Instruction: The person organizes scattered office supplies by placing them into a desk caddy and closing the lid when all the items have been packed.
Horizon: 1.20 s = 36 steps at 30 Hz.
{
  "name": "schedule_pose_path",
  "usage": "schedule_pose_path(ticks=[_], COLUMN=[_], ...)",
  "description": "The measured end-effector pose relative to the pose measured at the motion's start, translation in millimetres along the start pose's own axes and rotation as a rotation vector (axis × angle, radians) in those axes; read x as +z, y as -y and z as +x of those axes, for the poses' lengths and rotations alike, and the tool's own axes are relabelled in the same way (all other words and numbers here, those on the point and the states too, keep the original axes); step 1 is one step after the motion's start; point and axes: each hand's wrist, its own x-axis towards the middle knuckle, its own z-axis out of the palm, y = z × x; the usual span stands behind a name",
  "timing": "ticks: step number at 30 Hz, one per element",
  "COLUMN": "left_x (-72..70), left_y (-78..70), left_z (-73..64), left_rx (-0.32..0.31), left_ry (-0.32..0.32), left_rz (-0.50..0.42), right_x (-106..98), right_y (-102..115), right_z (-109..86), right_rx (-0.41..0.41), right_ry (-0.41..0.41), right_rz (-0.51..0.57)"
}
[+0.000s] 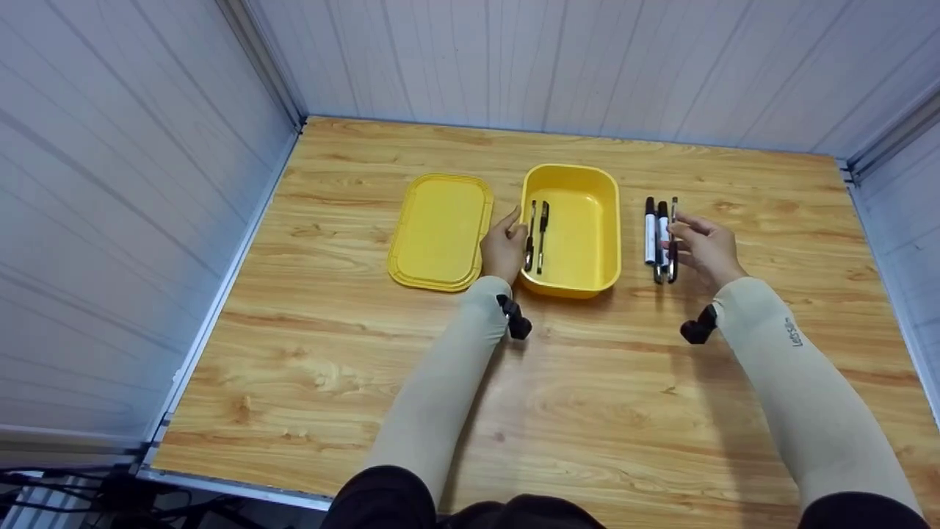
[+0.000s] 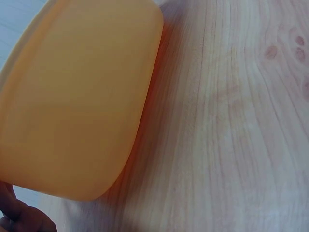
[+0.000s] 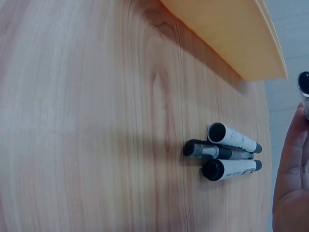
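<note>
My left hand (image 1: 504, 247) rests against the left wall of a yellow plastic box (image 1: 607, 220), one finger stretched along the rim. In the left wrist view, part of that hand shows below the box wall (image 2: 82, 96). Inside the box, two black-and-clear pens (image 1: 543, 228) lie side by side near the left wall. On the right, my right hand (image 1: 706, 246) pinches another pen (image 1: 673, 253) over two white markers (image 3: 236, 137) with black caps. A pen (image 3: 219, 152) lies between the markers. Only the held pen's dark end (image 3: 304, 83) shows in the right wrist view.
A flat yellow lid (image 1: 440, 231) lies on the wood-grain table (image 1: 330, 353), left of the box. Pale panel walls (image 1: 455, 66) stand along the table's back and sides. Dark cables (image 1: 51, 485) hang below the near left corner.
</note>
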Motion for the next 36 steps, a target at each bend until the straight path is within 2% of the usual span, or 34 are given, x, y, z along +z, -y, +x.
schedule_pose_path(ticks=[1,3,8,19,30,36], left_x=[0.1,0.1,0.4,0.1,0.5,0.9], left_y=[0.0,-0.5,-0.5,1.0,2.0,2.1], left_z=[0.1,0.1,0.0,0.7,-0.4,0.2], left_rx=[0.0,-0.006,-0.013,0.004,0.002,-0.001], left_ry=[0.001,0.001,0.002,0.007,-0.001,-0.001], left_rz=[-0.001,0.002,-0.01,0.008,-0.002,0.014], right_x=[4.5,17.5,26.7,33.5,33.3,35.8], right_y=[2.8,11.6,18.0,17.7,10.8,12.2], right_z=[-4.3,-18.6,-26.6,-28.0,-25.2,-27.4], right_rx=[0.0,-0.004,0.027,0.052,0.011,0.043], right_ry=[-0.007,-0.028,-0.018,-0.026,-0.064,-0.052], right_rz=[0.011,-0.041,-0.016,0.027,0.053,0.058])
